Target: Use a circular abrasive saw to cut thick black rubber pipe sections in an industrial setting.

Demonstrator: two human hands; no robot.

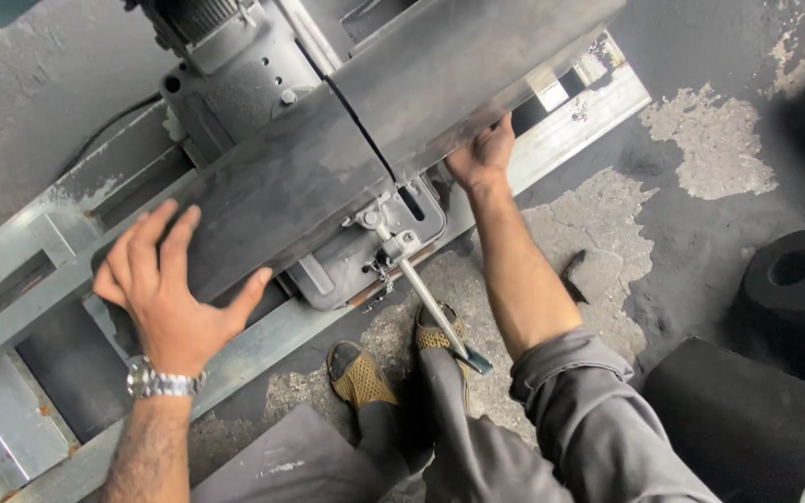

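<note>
The left hand [171,293] lies flat and open, fingers spread, on the near end of a long dark bar [356,154] (a wristwatch [156,382] shows below it). The bar runs diagonally across a grey saw [235,74], resting on its metal frame [39,279], with a thin cut line across its middle. Below the cut, a lever [426,303] slants down toward two feet in mesh shoes [361,373]. The right hand [484,154] grips the bar's lower edge, fingers curled under it. Black blocks [794,279] lie on the floor at far right.
</note>
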